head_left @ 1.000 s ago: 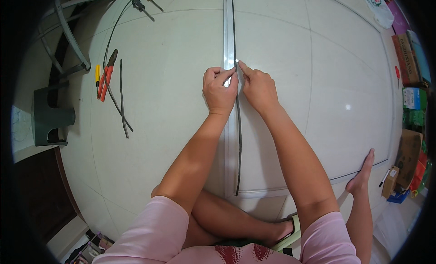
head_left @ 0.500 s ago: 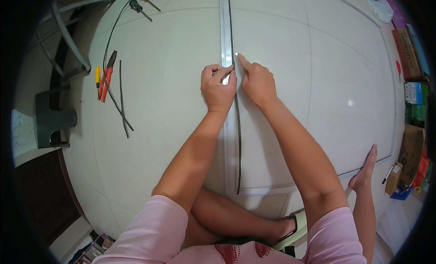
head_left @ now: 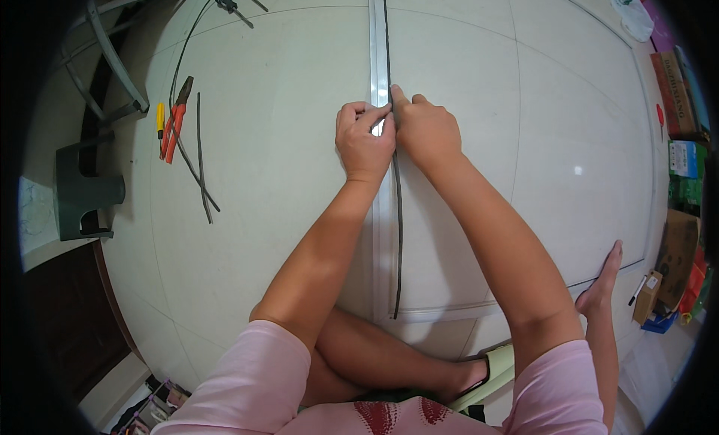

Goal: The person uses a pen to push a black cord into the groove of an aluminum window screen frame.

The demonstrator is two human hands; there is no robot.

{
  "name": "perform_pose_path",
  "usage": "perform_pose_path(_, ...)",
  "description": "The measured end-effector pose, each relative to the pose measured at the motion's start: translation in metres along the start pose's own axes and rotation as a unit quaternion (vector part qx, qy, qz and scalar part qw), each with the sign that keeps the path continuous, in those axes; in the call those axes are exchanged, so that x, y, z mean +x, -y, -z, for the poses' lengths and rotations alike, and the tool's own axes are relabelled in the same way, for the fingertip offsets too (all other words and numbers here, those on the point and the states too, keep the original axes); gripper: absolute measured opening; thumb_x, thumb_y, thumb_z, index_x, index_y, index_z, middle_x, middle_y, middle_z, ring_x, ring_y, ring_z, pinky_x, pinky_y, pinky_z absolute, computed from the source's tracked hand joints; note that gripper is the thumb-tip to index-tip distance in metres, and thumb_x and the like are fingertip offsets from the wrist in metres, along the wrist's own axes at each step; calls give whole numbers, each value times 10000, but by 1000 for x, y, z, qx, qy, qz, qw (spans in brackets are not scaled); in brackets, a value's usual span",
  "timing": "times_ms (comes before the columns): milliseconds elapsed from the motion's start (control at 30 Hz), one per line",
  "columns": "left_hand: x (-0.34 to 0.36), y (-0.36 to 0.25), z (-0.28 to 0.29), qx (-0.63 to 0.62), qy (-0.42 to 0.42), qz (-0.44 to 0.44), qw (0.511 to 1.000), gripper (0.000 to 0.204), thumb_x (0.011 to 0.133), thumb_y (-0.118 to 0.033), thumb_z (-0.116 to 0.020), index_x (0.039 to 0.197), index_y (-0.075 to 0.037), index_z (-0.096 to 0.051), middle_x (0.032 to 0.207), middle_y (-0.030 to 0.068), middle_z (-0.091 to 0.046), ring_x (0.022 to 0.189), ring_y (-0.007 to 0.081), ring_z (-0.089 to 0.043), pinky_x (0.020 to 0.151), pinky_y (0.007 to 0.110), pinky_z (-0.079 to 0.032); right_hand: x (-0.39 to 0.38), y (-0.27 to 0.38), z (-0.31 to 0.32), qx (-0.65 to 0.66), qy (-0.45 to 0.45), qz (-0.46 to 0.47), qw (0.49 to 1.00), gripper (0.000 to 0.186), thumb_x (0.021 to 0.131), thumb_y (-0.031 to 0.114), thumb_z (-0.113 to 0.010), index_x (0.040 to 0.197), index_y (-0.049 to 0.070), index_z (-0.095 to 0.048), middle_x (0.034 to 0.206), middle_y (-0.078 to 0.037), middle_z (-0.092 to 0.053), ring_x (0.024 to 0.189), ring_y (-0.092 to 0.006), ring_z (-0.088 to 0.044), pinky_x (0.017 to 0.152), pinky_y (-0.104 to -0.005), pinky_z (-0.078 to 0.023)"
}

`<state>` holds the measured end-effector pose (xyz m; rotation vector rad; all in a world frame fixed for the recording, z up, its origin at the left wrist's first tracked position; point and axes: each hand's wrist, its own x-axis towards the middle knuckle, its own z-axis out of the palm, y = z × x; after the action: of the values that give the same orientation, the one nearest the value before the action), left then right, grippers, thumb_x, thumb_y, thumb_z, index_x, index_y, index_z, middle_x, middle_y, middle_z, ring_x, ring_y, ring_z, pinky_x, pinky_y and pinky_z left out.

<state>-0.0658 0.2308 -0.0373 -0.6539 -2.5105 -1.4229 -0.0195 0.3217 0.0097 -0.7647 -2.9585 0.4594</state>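
Observation:
A long black rubber strip (head_left: 399, 240) runs along the silver metal bar (head_left: 379, 53) of a large frame lying on the floor. Thumb and fingers of my left hand (head_left: 365, 143) are pinched on the strip over the bar. Close against it, my right hand (head_left: 430, 132) has its index finger laid at the strip just beyond the left fingertips, with its other fingers curled. The strip's near part lies loose beside the bar. Where the hands meet, the contact is partly hidden.
Left on the tiles lie red-handled pliers (head_left: 172, 129), a yellow-handled tool (head_left: 160, 123) and strip offcuts (head_left: 200, 154). Two screwdrivers (head_left: 238, 12) lie farther off. A dark green stool (head_left: 88, 188) and metal legs (head_left: 112, 57) stand at left. Boxes (head_left: 678, 244) line the right.
My right hand has moved left, from beside the strip to against it and close to the left hand. My left hand keeps its pinch. The whole view has shifted slightly.

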Motion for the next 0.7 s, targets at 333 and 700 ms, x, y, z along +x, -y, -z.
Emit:
perform_pose_path(333, 0, -1, 1, 1, 4, 1, 1000, 113, 725, -101, -728, 835, -124, -743, 882, 30, -579, 806, 197, -588, 686, 306, -492, -3, -14, 0, 107, 23, -28, 994, 431, 858, 144, -517, 1282, 74, -547, 871, -160, -612, 787, -348, -641, 699, -418, -519)
perform_pose_path(700, 1, -1, 3, 1, 13, 1, 1000, 117, 731, -104, -719, 845, -123, -737, 888, 42, -578, 810, 209, -595, 694, 319, -500, -6, -8, 20, 223, 118, -53, 966, 393, 901, 99, -485, 1289, 62, -532, 891, -192, -667, 821, -372, -633, 734, -448, -501)
